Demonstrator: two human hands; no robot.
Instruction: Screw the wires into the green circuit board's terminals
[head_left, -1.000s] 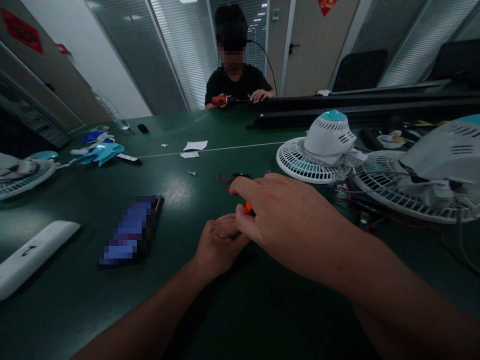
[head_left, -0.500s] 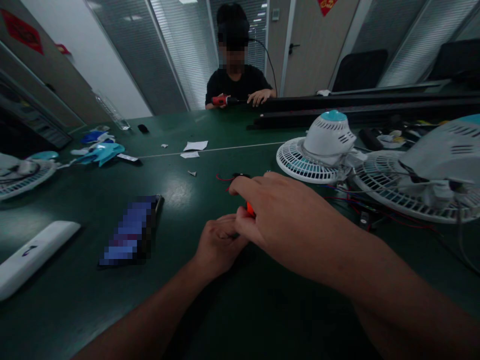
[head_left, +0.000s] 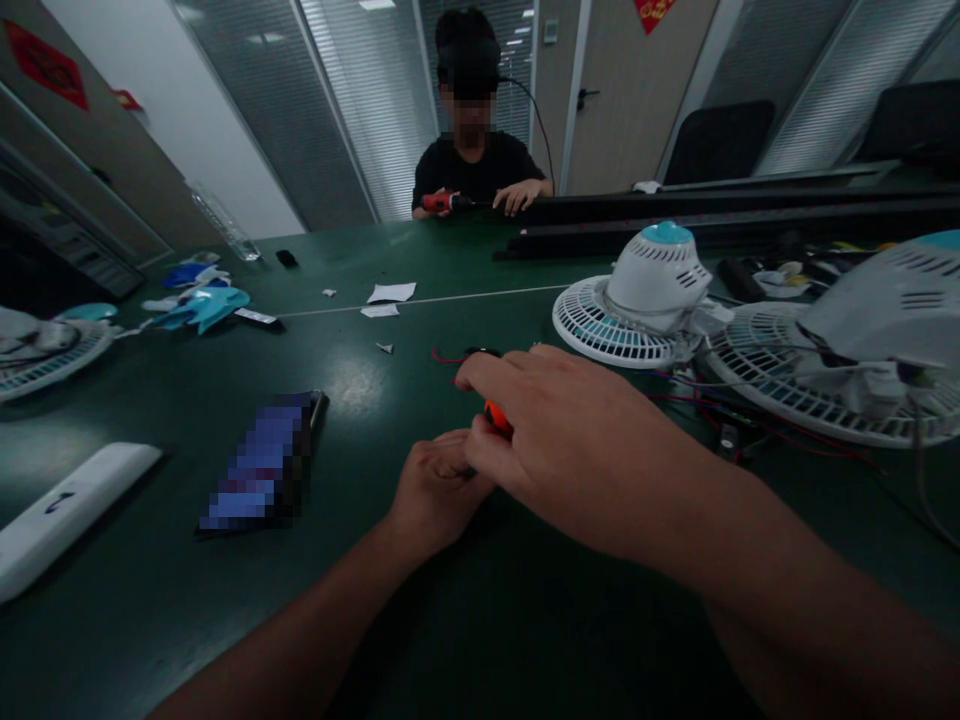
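Note:
My right hand point(head_left: 570, 440) is curled round an orange tool handle point(head_left: 497, 418), which looks like a screwdriver's; the rest of it is hidden under my palm. Low against the table, my left hand point(head_left: 441, 485) is closed just beside and under the right one. Whatever its fingers hold is covered by my right hand. A black piece point(head_left: 484, 351) with a thin red wire point(head_left: 447, 357) shows just beyond my right fingers.
White fan housings point(head_left: 660, 290) with loose wires point(head_left: 705, 400) lie to the right. On the left are a phone point(head_left: 259, 460) and a white bar-shaped case point(head_left: 75, 515). Across the green table point(head_left: 360, 390) a person point(head_left: 480, 165) holds a red power screwdriver point(head_left: 442, 203) by long black rails point(head_left: 637, 208).
My right hand has turned slightly, so more of the orange handle shows between thumb and forefinger. My left hand stays in place.

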